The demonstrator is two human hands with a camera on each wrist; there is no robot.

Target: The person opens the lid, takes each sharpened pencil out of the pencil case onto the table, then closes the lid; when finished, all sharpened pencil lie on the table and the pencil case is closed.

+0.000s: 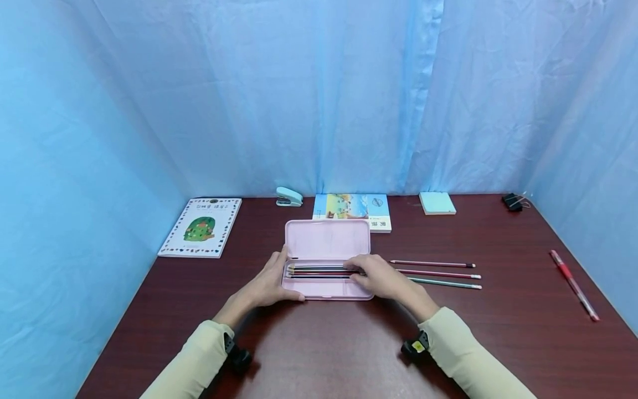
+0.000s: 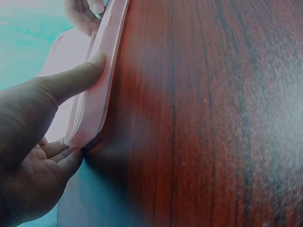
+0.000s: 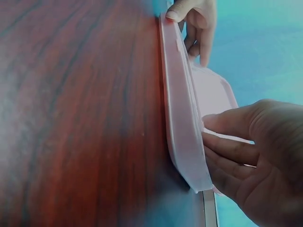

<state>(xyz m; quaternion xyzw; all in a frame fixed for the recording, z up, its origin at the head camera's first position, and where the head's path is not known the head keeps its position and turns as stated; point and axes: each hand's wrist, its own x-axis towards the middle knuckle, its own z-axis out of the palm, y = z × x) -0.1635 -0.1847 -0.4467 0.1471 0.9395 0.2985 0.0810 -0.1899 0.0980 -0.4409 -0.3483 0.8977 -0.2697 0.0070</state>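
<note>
Step in hand, as judged: settling pencils [image 1: 319, 272] inside the case [image 1: 319, 288]. The case lies on the bench [image 1: 329, 349] between the hands, its lid [image 1: 326, 239] raised at the far side. The left hand [image 1: 269, 285] grips the near-left corner, thumb against the front wall, fingers at the end. The right hand [image 1: 381, 277] has bent fingers over the pencils' right ends; whether it pinches one cannot be told. The next move likely calls for releasing the row without disturbing it, then reaching for the three loose pencils [image 1: 438, 274] at right. Condition: case pale pink, divided lengthwise; pencils dark and red, tips left, exact count unclear.
</note>
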